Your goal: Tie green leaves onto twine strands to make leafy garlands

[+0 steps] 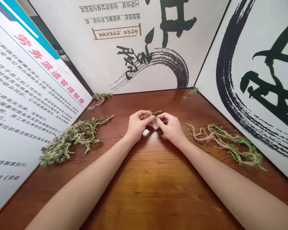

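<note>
Both hands meet over the middle of the wooden table, fingertips nearly touching. My left hand (pixel 138 125) is closed in a pinch on a small length of leafy twine (pixel 158 112). Facing it, my right hand (pixel 170 127) pinches the same leafy twine with thumb and forefinger. Brownish cord and bits of green show just beyond the fingertips; the part between the fingers is mostly hidden. To the left lies a thick heap of leafy twine (pixel 73 137). On the right, a looser bundle of twine with green leaves (pixel 237 145) trails pale loose ends toward my right forearm.
A small tuft of leafy twine (pixel 101 98) lies at the back left corner, and green scraps (pixel 194 91) at the back right. Printed white panels (pixel 144 70) stand upright around the back and sides of the brown table (pixel 144 191).
</note>
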{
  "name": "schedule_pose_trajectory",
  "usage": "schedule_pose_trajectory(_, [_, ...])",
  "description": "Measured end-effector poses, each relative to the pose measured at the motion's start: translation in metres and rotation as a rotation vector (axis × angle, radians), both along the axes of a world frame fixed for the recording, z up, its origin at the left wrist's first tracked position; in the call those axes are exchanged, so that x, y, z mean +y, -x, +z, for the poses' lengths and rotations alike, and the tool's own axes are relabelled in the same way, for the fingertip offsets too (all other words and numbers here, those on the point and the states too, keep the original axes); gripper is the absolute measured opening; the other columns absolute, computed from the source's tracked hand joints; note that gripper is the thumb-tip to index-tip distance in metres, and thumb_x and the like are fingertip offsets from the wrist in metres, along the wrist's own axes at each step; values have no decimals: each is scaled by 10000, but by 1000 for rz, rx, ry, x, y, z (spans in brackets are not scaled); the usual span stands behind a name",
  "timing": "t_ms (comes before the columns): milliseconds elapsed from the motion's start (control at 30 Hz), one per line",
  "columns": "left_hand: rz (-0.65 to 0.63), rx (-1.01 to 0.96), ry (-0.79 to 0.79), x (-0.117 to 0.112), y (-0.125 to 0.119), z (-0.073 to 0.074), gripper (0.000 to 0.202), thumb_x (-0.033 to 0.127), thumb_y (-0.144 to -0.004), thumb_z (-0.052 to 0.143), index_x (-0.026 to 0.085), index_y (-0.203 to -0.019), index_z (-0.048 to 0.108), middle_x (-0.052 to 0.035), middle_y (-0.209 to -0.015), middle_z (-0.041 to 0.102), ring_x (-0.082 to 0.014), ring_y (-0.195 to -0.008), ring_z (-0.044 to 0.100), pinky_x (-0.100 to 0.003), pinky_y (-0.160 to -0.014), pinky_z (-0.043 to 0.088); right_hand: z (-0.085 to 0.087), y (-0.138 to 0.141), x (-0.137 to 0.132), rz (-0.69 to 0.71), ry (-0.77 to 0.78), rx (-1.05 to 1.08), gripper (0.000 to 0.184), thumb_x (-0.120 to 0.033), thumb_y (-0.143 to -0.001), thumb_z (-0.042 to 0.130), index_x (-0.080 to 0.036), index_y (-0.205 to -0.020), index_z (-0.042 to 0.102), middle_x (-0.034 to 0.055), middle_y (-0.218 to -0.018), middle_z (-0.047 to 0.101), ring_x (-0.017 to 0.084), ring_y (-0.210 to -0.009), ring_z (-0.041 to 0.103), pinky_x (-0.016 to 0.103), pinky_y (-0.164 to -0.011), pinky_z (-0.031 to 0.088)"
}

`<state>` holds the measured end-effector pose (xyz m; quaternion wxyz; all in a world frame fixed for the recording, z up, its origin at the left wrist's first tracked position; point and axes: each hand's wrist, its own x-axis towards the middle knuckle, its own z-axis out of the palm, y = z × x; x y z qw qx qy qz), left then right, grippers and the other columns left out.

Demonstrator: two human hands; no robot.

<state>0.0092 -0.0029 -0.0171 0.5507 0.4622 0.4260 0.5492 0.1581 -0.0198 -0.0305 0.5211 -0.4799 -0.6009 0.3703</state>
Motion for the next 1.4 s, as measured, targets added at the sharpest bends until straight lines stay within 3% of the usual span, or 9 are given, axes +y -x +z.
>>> schedule_pose_trajectory(133, [28, -46, 58, -1, -2, 4, 735, 179, -592, 890, 105, -1229, 530, -54, -757, 712, -148, -609, 667, -240, -578, 556, -1, 0, -1, 21, -28, -11, 257, -399, -844, 612, -150, -839, 679, 56, -805, 701, 161, -699, 593, 313, -691, 459])
schedule_pose_trajectory(200, [51, -46, 77, -2, -3, 7, 777, 146, -616, 875, 121, -1273, 461, -49, -726, 707, -160, -611, 675, -244, -583, 560, -2, 0, -1, 23, -51, -20, 253, -390, -864, 615, -147, -851, 685, 61, -817, 710, 163, -711, 602, 315, -711, 466])
schedule_pose_trajectory(400, [113, -78, 138, -4, -4, 11, 709, 137, -610, 882, 144, -1148, 419, -75, -750, 722, -166, -614, 689, -233, -586, 544, -1, 1, -4, -12, -172, -120, 216, -328, -917, 594, -146, -859, 694, 72, -852, 723, 168, -762, 625, 314, -757, 472])
schedule_pose_trajectory(567, [51, -94, 124, 0, -3, 3, 607, 236, -524, 931, 135, -933, 495, -70, -740, 713, -144, -636, 685, -247, -653, 559, 0, 1, -4, -29, -188, -147, 190, -306, -921, 592, -162, -851, 694, 68, -864, 726, 172, -769, 630, 317, -752, 477])
schedule_pose_trajectory(800, [33, 103, -97, -7, -6, -3, 366, 288, -676, 835, 132, -897, 589, -66, -803, 725, -158, -713, 704, -295, -719, 583, -2, -1, -3, -67, -205, -187, 178, -292, -912, 582, -164, -832, 675, 72, -854, 715, 181, -775, 627, 321, -750, 473])
schedule_pose_trajectory(900, [8, 105, -131, -9, -5, -3, 381, 261, -660, 846, 126, -924, 608, -86, -875, 737, -172, -810, 716, -297, -770, 586, -2, -1, -3, -89, -214, -179, 175, -288, -911, 586, -162, -822, 668, 66, -838, 707, 172, -742, 609, 315, -732, 466])
schedule_pose_trajectory(1100, [-60, -27, -11, -1, -1, -4, 531, 246, -564, 933, 106, -984, 640, -70, -873, 728, -146, -770, 689, -285, -753, 578, -2, 0, -3, -85, -234, -176, 173, -284, -920, 565, -162, -860, 671, 74, -877, 708, 182, -780, 617, 324, -755, 471])
schedule_pose_trajectory(1400, [-133, -217, 222, 3, 5, 5, 504, 149, -461, 973, 92, -881, 701, -55, -789, 715, -118, -696, 678, -238, -712, 555, -2, -1, -1, 10, -149, -14, 162, -316, -899, 581, -171, -871, 648, 72, -904, 707, 189, -827, 636, 339, -796, 495])
